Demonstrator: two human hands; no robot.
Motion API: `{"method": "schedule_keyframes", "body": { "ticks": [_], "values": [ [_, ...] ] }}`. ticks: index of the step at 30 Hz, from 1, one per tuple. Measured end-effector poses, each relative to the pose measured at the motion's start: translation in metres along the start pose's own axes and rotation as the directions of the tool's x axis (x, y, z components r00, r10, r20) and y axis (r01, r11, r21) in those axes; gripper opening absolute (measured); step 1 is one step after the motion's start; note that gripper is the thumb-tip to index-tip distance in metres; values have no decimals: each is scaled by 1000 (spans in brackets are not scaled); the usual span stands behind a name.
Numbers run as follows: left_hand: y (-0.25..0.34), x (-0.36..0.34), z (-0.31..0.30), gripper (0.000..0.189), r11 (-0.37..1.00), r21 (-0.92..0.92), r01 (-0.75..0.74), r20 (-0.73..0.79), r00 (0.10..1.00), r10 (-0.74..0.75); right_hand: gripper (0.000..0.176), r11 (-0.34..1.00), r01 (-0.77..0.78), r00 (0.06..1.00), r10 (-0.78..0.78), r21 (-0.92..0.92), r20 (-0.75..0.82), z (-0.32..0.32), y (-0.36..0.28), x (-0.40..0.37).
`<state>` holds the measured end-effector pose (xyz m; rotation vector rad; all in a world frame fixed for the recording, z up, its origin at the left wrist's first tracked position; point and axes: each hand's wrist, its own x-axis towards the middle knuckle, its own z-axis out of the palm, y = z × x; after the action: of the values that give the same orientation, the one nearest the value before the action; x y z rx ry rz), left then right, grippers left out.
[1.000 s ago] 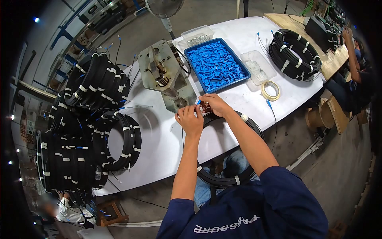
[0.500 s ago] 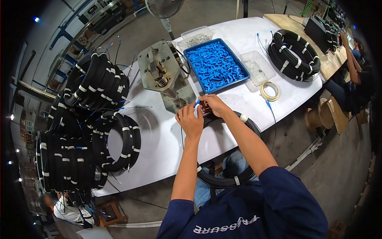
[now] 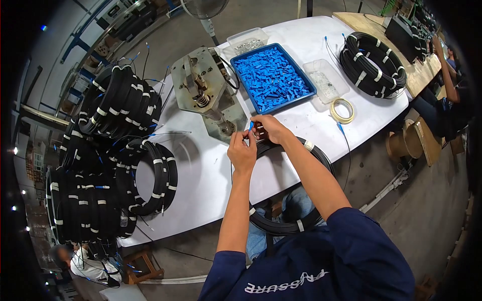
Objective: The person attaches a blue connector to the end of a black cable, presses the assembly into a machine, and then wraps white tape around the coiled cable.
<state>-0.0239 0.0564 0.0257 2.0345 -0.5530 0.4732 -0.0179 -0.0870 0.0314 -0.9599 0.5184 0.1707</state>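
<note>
My left hand (image 3: 243,152) is closed in a pinch on a small blue cable connector (image 3: 251,126), just in front of the metal press. My right hand (image 3: 271,129) meets it from the right, its curled fingers gripping the connector's upper part. Fine detail between the fingertips is too small to make out. A coil of black cable (image 3: 299,226) bound with white tape rests over my lap and against the table edge, below both hands. The hand press (image 3: 202,99), with its spring and lever, stands beyond my left hand.
A blue tray (image 3: 310,95) full of small blue parts sits ahead, between clear plastic boxes (image 3: 324,75). A tape roll (image 3: 342,111) lies right of it. Another cable coil (image 3: 374,65) is at far right; stacked coils (image 3: 90,210) crowd the left. Other people are at both sides.
My left fingers have drawn together into a tighter pinch around the connector, which now points more upright. My right hand has shifted slightly up. The view has tilted a little.
</note>
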Motion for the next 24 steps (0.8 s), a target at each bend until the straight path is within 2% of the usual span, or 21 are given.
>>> {"method": "schedule_keyframes", "body": {
  "ticks": [9, 24],
  "values": [
    [-4, 1, 5, 15, 997, 5, -72, -24, 997, 72, 23, 999, -45, 999, 45, 24, 30, -3, 1, 6],
    [1, 1, 3, 16, 996, 21, -87, 5, 996, 86, 23, 1000, -26, 1000, 26, 11, 14, -2, 2, 6]
  ]
}}
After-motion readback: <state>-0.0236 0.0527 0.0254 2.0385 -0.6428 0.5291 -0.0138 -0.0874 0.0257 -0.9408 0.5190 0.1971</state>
